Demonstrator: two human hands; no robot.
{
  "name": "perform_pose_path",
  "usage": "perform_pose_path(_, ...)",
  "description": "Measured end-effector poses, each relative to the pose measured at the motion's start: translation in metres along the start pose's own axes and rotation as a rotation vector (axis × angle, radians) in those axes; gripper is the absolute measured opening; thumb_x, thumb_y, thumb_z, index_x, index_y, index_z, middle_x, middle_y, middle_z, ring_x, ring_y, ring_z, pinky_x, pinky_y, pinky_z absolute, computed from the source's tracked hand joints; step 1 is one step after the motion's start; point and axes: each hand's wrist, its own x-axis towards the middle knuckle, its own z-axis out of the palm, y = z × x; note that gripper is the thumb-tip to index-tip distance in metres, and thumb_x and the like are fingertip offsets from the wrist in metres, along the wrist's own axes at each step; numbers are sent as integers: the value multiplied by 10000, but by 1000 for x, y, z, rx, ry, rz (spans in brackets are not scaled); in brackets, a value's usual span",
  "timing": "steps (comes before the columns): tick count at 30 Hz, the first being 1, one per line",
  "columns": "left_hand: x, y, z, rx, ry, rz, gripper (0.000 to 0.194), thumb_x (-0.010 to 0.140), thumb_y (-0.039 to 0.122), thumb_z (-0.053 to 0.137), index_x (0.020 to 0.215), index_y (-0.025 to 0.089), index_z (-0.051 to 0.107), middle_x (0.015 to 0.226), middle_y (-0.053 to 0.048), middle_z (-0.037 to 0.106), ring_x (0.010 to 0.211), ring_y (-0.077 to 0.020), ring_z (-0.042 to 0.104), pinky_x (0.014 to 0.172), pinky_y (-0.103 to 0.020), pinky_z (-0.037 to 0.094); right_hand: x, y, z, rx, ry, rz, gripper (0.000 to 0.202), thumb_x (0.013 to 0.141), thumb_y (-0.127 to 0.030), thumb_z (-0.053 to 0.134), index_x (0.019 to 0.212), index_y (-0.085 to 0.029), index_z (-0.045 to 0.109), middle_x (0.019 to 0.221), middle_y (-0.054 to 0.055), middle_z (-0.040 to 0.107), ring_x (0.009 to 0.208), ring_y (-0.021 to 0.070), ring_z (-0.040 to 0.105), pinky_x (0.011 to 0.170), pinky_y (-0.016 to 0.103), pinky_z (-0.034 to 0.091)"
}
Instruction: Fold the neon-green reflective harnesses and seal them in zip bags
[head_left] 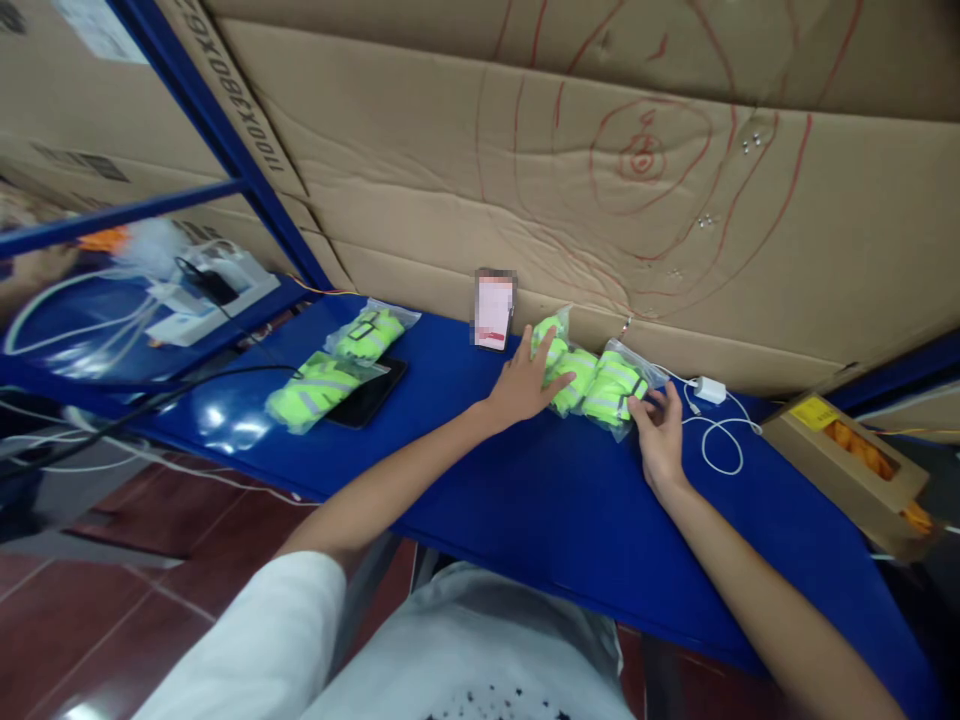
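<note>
Several bagged packs of folded neon-yellow fabric with grey reflective bands lie side by side against the cardboard at the back of the blue table. My left hand (525, 385) is open, its fingers spread over the left-hand bagged pack (551, 345) and reaching the middle bagged pack (576, 378). At the other end, my right hand (660, 435) touches the right edge of the right-hand bagged pack (613, 388) with thumb and fingertips, the fingers bent and apart. Two more bagged yellow packs, a front one (313, 392) and a rear one (367, 335), lie to the left.
A phone (493, 310) leans on the cardboard wall (420, 180). A dark flat tablet-like object (371, 395) lies under the left packs. On the blue table (525, 510) are a white charger (709, 390) with cable and a cardboard box (840, 470). A power strip (217, 300) sits at left, near another person's hand.
</note>
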Motion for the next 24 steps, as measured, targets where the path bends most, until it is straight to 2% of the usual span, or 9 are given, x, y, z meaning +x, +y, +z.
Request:
perform_pose_path(3, -16, -31, -36, 106, 143, 72, 724, 1015, 580, 423, 1597, 168, 297, 1669, -229, 225, 1521, -353, 313, 1175, -496, 351, -1, 4, -3, -190, 48, -137, 921, 772, -575, 766, 1538, -247, 374, 1488, 153, 390, 1272, 285, 520, 1068, 486, 480)
perform_pose_path(4, -20, -46, -50, 183, 191, 25, 668, 1017, 553, 432, 1578, 200, 342, 1664, -191, 263, 1519, -324, 320, 1200, -473, 322, -1, 4, -3, -242, 53, -184, 893, 785, -576, 754, 1527, -239, 390, 1489, 158, 375, 1285, 293, 507, 1080, 497, 467)
perform_pose_path(6, -24, -82, -78, 226, 263, -104, 687, 1015, 516, 436, 1573, 130, 326, 1639, -245, 269, 1516, -372, 297, 1200, -532, 291, -2, 5, -4, -309, 41, -263, 828, 824, -573, 717, 1510, -234, 402, 1463, 157, 387, 1266, 292, 513, 1093, 519, 445)
perform_pose_path(8, -26, -121, -99, 326, 305, -358, 757, 985, 515, 475, 1593, 117, 263, 1649, -274, 222, 1525, -416, 246, 1187, -609, 261, -3, 3, -4, -341, 19, -323, 764, 855, -563, 686, 1491, -242, 412, 1424, 146, 415, 1223, 280, 528, 1090, 529, 439)
perform_pose_path(10, -26, -156, -110, 432, 231, -651, 827, 937, 519, 543, 1608, 147, 234, 1645, -289, 226, 1523, -474, 208, 1141, -707, 234, -5, 2, -3, -352, 1, -363, 718, 868, -546, 678, 1470, -248, 425, 1400, 137, 431, 1180, 267, 536, 1079, 530, 444)
perform_pose_path(13, -27, -190, -110, 413, 15, -935, 830, 904, 546, 567, 1574, 126, 316, 1528, -323, 417, 1405, -524, 390, 1074, -744, 270, -8, -1, -1, -360, -27, -401, 663, 880, -511, 678, 1441, -244, 448, 1399, 138, 436, 1178, 264, 525, 1070, 526, 450)
perform_pose_path(16, -34, -200, -106, 409, 0, -932, 840, 912, 589, 531, 1562, 102, 319, 1471, -324, 477, 1347, -493, 466, 1083, -720, 275, -8, -2, -1, -361, -45, -422, 604, 895, -485, 666, 1407, -228, 473, 1409, 147, 431, 1242, 280, 495, 1079, 525, 442)
perform_pose_path(20, -51, -197, -110, 428, -40, -852, 918, 859, 740, 505, 1578, 206, 305, 1545, -292, 401, 1370, -525, 407, 1046, -732, 295, -7, -1, -1, -377, -52, -446, 545, 908, -471, 649, 1366, -214, 503, 1387, 150, 447, 1310, 298, 455, 1123, 537, 395)
perform_pose_path(24, -63, -195, -112, 483, -20, -814, 770, 937, 604, 453, 1556, 164, 325, 1440, -287, 506, 1276, -496, 500, 1018, -658, 363, -7, -2, 0, -395, -67, -469, 512, 917, -463, 639, 1346, -216, 512, 1364, 140, 463, 1314, 294, 446, 1141, 536, 366)
